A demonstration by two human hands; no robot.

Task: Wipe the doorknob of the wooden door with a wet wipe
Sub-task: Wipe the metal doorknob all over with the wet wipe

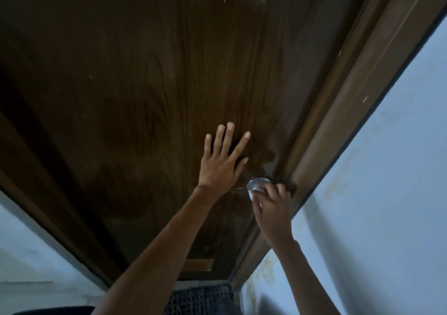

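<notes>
Close to the door (150,92), we look along its dark wood face. Two bare hands are at work.

Doorknob (258,182): round, shiny metal, set at the door's right edge, just beside the door frame (343,111). Only its upper rim shows; the rest sits under fingers.

Right grip (272,207): fingers curled over the doorknob from below, thumb on its left side. Between thumb and knob shows a pale patch, which we take for the wet wipe (254,191). We cannot tell it from the metal's shine with certainty.

Left grip (222,162): spread flat against the door, fingers straight and apart, holding nothing. It lies just up and left of the doorknob, near it but apart. We judge that it braces the door.

The relation that matters: the doorknob lies inside the right grip, and its stem runs straight out of the door toward us. The wiping stroke, as we judge it, should turn round that stem. The right hand is the nearer one and the only one on the knob.

Possible trouble: the door frame crowds the knob's right side, leaving the knuckles little room there.

A pale wall (387,169) lies right of the frame, and a dark mat (200,297) at the door's foot.
</notes>
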